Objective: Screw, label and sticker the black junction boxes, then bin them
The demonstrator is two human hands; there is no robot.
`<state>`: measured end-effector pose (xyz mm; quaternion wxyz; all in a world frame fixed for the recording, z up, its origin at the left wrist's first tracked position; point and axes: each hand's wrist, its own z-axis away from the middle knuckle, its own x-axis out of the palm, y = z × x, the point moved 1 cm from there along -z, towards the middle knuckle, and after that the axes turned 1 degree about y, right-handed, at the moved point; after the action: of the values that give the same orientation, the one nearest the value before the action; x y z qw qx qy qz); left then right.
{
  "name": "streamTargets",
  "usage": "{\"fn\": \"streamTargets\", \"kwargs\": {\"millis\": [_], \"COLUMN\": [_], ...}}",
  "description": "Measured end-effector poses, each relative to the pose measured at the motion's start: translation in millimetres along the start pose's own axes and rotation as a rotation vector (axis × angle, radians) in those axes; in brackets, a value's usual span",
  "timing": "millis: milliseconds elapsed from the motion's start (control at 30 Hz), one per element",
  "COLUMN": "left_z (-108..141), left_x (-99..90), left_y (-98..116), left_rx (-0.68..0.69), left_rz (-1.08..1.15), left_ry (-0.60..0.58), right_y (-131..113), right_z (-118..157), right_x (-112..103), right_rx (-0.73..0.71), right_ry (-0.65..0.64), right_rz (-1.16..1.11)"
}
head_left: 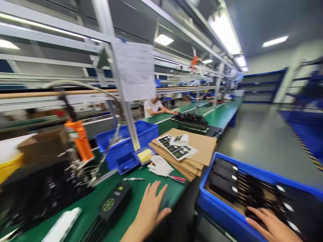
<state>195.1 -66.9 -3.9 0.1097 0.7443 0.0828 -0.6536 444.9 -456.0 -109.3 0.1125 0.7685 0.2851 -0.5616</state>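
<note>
Over the green bench (174, 198), my left hand (151, 208) has its fingers spread and holds nothing. Just to its left lies a black device (116, 201) with a green round mark and dark cables. My right hand (271, 223) reaches over the blue bin (227, 210) at the lower right, its fingers at dark cables among black boxes (223, 179); whether they grip something is hidden. Beyond my left hand are a white glove (160, 166), a red screwdriver (178, 179) and a small metal tool (134, 179).
Brown cardboard sheets (202, 148) bear printed labels (176, 148). Blue trays (148, 129) stand by the metal post (126, 117). An orange power tool (79, 139) and black items (42, 195) are at the left. A person (154, 107) sits across the bench.
</note>
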Motion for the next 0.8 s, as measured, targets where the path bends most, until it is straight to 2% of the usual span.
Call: {"fn": "streamTargets", "kwargs": {"millis": [67,133,200,233,300,400,533,600,667,733,800], "left_z": [-12.8,-21.3,-26.2,-27.5,-28.3,-27.0,-26.1,-26.4,-27.5,-31.9,-44.1], "left_x": [31.0,55.6,71.7,76.8,82.7,85.6,89.0,92.3,95.8,98.8,101.2], "left_y": [26.3,39.4,40.9,39.0,33.9,28.8,23.8,20.2,21.6,34.3,61.5], "left_rx": [0.155,0.190,0.187,0.189,0.210,0.235,0.254,0.283,0.370,0.470,0.516], "left_rz": [-0.033,-0.118,-0.194,-0.207,-0.194,-0.184,-0.205,-0.196,-0.123,0.060,0.257], "left_ry": [-0.013,-0.039,-0.060,-0.061,-0.052,-0.049,-0.022,0.044,0.137,0.185,0.159], "right_y": [17.0,32.8,48.4,55.2,65.2,72.2,78.5,84.8,93.5,102.6,110.4], "right_z": [24.2,43.6,60.7,68.0,78.5,84.0,81.3,77.5,72.5,67.1,62.5], "right_x": [-18.5,-39.9,-58.3,-64.7,-71.8,-74.8,-78.1,-80.6,-82.8,-84.6,-86.3], "right_rx": [0.109,0.319,0.638,0.772,0.907,0.905,0.941,0.967,0.999,1.027,1.038], "right_ry": [-0.076,-0.015,0.033,0.017,-0.040,-0.082,-0.064,-0.052,-0.046,-0.040,-0.030], "right_rz": [0.092,0.280,0.403,0.398,0.333,0.255,0.197,0.172,0.152,0.137,0.125]}}
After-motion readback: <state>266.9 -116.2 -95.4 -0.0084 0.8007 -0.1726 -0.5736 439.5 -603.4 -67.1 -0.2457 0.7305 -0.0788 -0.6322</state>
